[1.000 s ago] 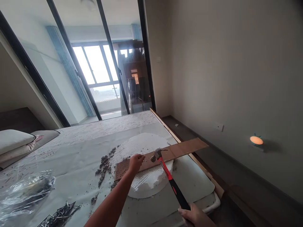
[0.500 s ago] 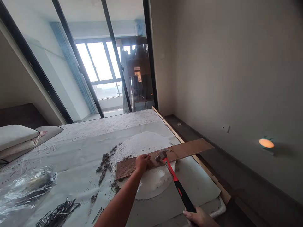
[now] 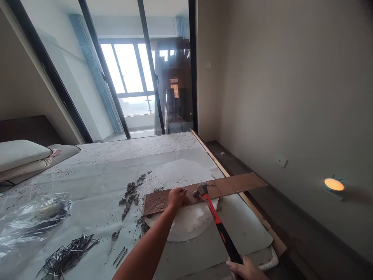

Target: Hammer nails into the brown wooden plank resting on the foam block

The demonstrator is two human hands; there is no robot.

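Note:
A long brown board [image 3: 230, 186] lies across a white round slab [image 3: 189, 229], its left end dotted with many small holes. My left hand [image 3: 176, 197] rests on the board, thumb and fingers pinched on a nail [image 3: 183, 190], of which only a small part shows. With my right hand [image 3: 246, 268] I grip the black end of a claw hammer [image 3: 216, 217] with a red and black handle. Its metal head is over the board, just right of my left fingers; whether it touches the wood I cannot tell.
Grey crumbled debris [image 3: 129, 194] lies left of the board. A pile of nails [image 3: 70, 254], several loose nails [image 3: 120, 256] and a clear plastic bag [image 3: 35, 221] are at lower left. A wooden rail [image 3: 214, 155] edges the bed-like surface; a lit night light [image 3: 334, 184] is on the right wall.
The view has tilted slightly, bringing more of the nail pile into sight. Both hands, the hammer and the board keep nearly the same places relative to each other.

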